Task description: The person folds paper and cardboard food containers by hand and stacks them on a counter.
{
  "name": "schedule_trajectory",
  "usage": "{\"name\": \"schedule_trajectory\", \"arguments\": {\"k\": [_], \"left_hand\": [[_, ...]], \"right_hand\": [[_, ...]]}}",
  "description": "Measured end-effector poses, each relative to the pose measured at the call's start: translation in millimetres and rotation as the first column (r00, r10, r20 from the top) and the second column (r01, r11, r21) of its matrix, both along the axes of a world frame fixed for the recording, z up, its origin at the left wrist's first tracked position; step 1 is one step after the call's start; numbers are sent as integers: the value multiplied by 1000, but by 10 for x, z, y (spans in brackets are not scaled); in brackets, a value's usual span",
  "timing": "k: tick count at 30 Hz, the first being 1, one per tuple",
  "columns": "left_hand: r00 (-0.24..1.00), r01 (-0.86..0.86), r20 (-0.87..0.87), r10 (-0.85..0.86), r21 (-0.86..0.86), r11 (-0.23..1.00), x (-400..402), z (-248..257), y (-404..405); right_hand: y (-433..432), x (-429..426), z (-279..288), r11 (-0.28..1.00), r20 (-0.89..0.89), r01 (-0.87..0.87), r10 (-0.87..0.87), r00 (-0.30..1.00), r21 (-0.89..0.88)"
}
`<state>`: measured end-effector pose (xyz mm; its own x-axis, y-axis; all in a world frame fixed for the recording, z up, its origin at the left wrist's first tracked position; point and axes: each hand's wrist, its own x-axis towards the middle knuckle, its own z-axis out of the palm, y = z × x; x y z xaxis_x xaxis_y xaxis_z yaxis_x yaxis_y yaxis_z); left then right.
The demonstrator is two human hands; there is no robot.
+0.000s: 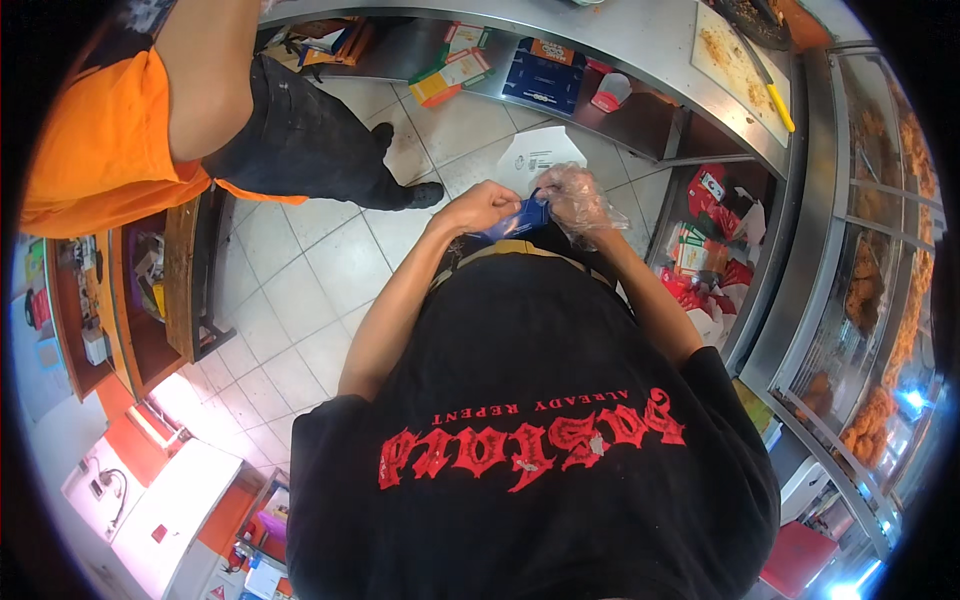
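A partly folded cardboard food box, blue outside with a white printed flap, is held in front of my waist. My left hand, bare, pinches the blue edge of the box between thumb and fingers. On its other side my right hand, in a loose clear plastic glove, grips the box near a blue tab. The white flap stands up beyond both hands and bears writing. The lower part of the box is partly hidden by my hands and shirt.
A co-worker in an orange top stands close at the upper left. A steel counter curves ahead, with a cutting board and yellow-handled knife. Folded boxes lie on its lower shelf. A fried-food display case is at the right.
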<state>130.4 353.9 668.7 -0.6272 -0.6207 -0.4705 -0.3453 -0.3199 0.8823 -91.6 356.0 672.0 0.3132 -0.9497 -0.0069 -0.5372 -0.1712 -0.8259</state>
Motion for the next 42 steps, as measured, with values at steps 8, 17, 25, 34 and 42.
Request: {"name": "schedule_trajectory", "arguments": {"k": [8, 17, 25, 34, 42], "left_hand": [[998, -48, 39, 48, -4, 999, -54, 1, 50], [926, 339, 271, -262, -293, 894, 44, -110, -76], [934, 317, 171, -314, 14, 948, -468, -326, -22], [808, 560, 193, -557, 45, 828, -1019, 101, 38], [897, 373, 167, -409, 210, 904, -1239, -9, 486]], "right_hand": [[75, 98, -103, 984, -55, -107, 100, 993, -140], [168, 54, -487, 961, -3, -226, 229, 973, -158], [596, -231, -712, 943, -104, 17, -54, 993, -332], [1130, -589, -251, 908, -167, 380, -352, 921, 178], [1377, -961, -542, 951, -130, 288, -273, 953, 115]]}}
